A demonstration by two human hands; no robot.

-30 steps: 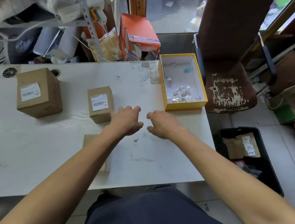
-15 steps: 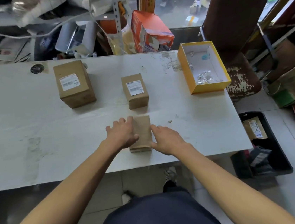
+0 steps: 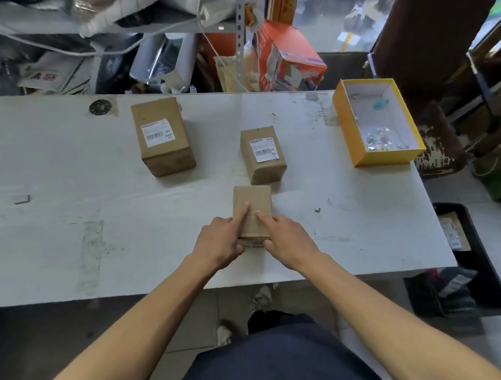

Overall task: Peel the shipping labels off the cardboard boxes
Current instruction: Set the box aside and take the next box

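A: Now both hands are settling on the near box [image 3: 252,211], just below the frame's centre. Half a second ago they were only flanking its sides; a second ago they were hovering over bare desk [image 3: 58,211].

B: How are they gripping it?

A: The left hand [image 3: 218,246] is curling round the box's left edge, forefinger lying out across the top. The right hand [image 3: 289,239] is doing the same from the right, thumb tucking under the near corner.

B: Is a label showing on it?

A: None that I am seeing; the top is looking like plain cardboard. I am judging they are steadying it to turn it and hunt for one.

B: And the others?

A: The middle box [image 3: 263,154], just above it, and the far box [image 3: 162,136], in the upper left of centre, are both wearing their labels yet. The yellow tray [image 3: 345,126] at the right is holding scraps, possibly peeled bits.
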